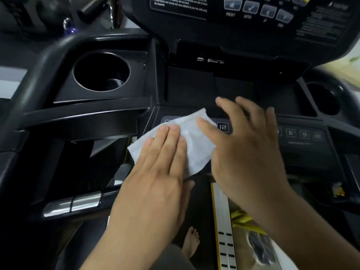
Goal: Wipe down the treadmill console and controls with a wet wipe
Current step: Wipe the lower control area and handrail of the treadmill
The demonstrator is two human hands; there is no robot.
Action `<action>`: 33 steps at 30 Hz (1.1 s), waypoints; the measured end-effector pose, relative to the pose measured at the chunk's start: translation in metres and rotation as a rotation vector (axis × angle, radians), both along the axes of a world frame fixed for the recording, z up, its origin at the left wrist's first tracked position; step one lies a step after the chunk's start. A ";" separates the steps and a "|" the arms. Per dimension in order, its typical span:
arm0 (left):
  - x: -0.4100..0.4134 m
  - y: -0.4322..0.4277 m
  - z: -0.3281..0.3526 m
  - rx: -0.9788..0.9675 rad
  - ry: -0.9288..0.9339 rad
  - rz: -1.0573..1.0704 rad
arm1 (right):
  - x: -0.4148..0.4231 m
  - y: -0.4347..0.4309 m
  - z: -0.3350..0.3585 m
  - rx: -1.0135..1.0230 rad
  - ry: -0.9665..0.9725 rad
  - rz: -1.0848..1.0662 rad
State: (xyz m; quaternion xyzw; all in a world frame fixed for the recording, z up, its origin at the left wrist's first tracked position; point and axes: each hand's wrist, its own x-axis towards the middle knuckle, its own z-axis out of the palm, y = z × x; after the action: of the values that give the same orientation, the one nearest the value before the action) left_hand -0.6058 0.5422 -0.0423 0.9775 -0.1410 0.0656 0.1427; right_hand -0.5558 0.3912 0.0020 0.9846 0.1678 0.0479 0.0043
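Observation:
A white wet wipe (194,145) lies spread over the left row of number buttons on the black treadmill console (303,152). My left hand (161,168) presses flat on the wipe's left half, fingers together. My right hand (243,145) hovers over the wipe's right edge with fingers spread, its thumb touching the wipe; the hand is motion-blurred. A "12" button (222,126) shows just beyond the wipe. The right row of number buttons (303,134) is uncovered.
A round cup holder (101,72) sits at the left, another cup holder (325,98) at the right. The upper panel with PRESET and ENTER keys (251,7) rises behind. A handlebar (78,115) crosses at left. Below are the belt, a side rail (224,230) and a bare foot (191,242).

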 end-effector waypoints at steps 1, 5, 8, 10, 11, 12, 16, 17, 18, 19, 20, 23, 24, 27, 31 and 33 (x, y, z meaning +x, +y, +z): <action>0.002 0.001 0.001 0.001 0.006 -0.008 | -0.003 0.001 -0.001 0.025 -0.008 0.012; 0.008 0.005 0.004 -0.027 0.018 -0.050 | 0.001 -0.002 -0.003 -0.009 -0.003 0.051; 0.009 0.007 0.006 -0.020 0.019 -0.066 | -0.004 -0.005 0.000 0.009 0.003 0.016; 0.009 0.007 0.006 -0.034 0.029 -0.076 | -0.015 0.000 -0.002 0.025 0.000 0.095; 0.010 0.007 0.008 -0.038 0.033 -0.086 | -0.013 0.000 0.000 -0.003 0.004 0.115; 0.012 0.008 0.009 -0.034 0.036 -0.096 | -0.008 -0.002 0.003 -0.043 0.019 0.097; 0.016 0.014 0.010 -0.029 0.051 -0.134 | -0.009 -0.008 0.002 -0.070 0.032 0.042; 0.017 0.016 0.010 -0.041 0.052 -0.139 | -0.014 -0.005 -0.002 -0.066 0.017 0.085; 0.018 0.017 0.011 -0.056 0.052 -0.145 | -0.016 -0.003 -0.004 -0.080 0.003 0.121; 0.019 0.017 0.012 -0.069 0.050 -0.152 | -0.012 -0.004 -0.004 -0.097 0.007 0.121; 0.019 0.019 0.013 -0.079 0.044 -0.156 | -0.007 -0.006 -0.003 -0.093 0.014 0.084; 0.017 0.021 0.014 -0.083 0.039 -0.144 | -0.011 -0.013 -0.003 -0.028 -0.021 -0.005; 0.015 0.020 0.016 -0.072 0.034 -0.134 | -0.016 -0.011 -0.006 -0.021 -0.038 0.019; 0.016 0.016 0.021 -0.009 -0.014 -0.084 | -0.008 -0.013 -0.005 -0.043 -0.001 0.024; 0.018 0.006 0.023 0.016 -0.064 -0.068 | -0.018 -0.020 -0.006 0.010 -0.028 -0.011; 0.022 0.003 0.020 0.014 -0.090 -0.086 | -0.016 -0.018 -0.007 -0.010 -0.028 0.037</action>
State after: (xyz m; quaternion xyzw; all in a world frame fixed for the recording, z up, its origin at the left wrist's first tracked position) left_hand -0.5836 0.5456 -0.0219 0.9676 -0.1894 0.1023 0.1323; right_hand -0.5719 0.3731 -0.0049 0.9806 0.1863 0.0608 0.0108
